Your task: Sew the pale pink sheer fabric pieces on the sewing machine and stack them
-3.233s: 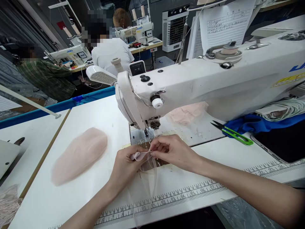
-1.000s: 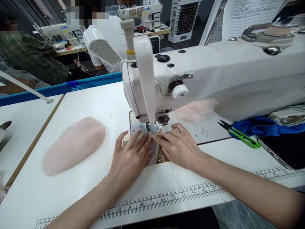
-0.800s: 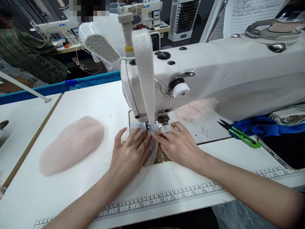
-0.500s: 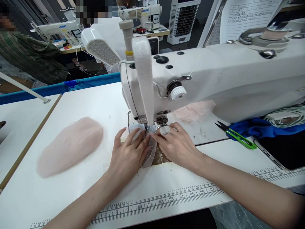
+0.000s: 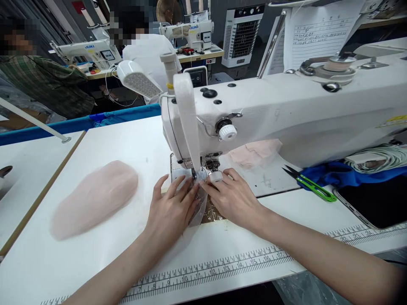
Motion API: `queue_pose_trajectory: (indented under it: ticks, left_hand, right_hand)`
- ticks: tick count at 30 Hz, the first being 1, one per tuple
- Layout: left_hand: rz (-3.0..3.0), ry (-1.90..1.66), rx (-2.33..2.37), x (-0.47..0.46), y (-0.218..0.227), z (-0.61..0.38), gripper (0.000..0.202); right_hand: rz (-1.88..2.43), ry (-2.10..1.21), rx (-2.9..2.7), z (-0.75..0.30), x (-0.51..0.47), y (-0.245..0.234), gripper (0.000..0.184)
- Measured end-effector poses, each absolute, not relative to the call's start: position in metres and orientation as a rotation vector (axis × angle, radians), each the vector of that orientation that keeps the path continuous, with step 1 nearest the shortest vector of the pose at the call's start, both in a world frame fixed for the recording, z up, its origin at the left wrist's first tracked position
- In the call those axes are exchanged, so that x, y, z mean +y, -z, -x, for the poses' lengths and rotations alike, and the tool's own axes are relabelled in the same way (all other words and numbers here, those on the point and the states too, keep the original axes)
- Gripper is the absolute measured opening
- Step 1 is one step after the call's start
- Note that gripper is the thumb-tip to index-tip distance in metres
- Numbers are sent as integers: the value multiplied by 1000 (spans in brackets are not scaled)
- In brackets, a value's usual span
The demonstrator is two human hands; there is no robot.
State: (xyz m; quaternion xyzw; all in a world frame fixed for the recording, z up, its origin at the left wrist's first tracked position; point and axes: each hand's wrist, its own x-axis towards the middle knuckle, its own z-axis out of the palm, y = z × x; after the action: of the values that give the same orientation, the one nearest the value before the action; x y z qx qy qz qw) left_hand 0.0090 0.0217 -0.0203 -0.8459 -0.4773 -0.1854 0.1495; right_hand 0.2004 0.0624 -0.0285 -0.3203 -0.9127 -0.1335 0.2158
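Observation:
A piece of thin, sheer fabric (image 5: 199, 207) lies under the presser foot (image 5: 194, 173) of a white sewing machine (image 5: 273, 101). My left hand (image 5: 173, 203) is left of the needle, thumb and forefinger closed on the fabric's edge, its other fingers spread over the plate. From the right, my right hand (image 5: 233, 197) reaches in with its fingertips pinched on the same fabric close to the foot. Its fingers partly pass behind a white knob (image 5: 216, 176). The fingertips hide much of the stitching spot.
Pale pink sheer pieces (image 5: 95, 199) lie at left; another pink piece (image 5: 254, 152) is behind the needle. Green thread snips (image 5: 313, 186), a blue cloth (image 5: 330, 173) and a phone (image 5: 378, 203) lie at right. A ruler strip (image 5: 203, 275) runs along the front edge. Two people sit beyond.
The camera view has shifted slightly, so the machine appears lower and further left. Both hands stay at the presser foot on the sheer fabric, with hardly any visible movement.

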Motion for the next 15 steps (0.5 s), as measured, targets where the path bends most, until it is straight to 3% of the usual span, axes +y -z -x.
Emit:
queue_pose_trajectory:
  ticks: [15]
  left_hand:
    - [2478, 534, -1412, 26, 20, -7, 31]
  right_hand:
    - [935, 363, -2558, -198, 64, 24, 21]
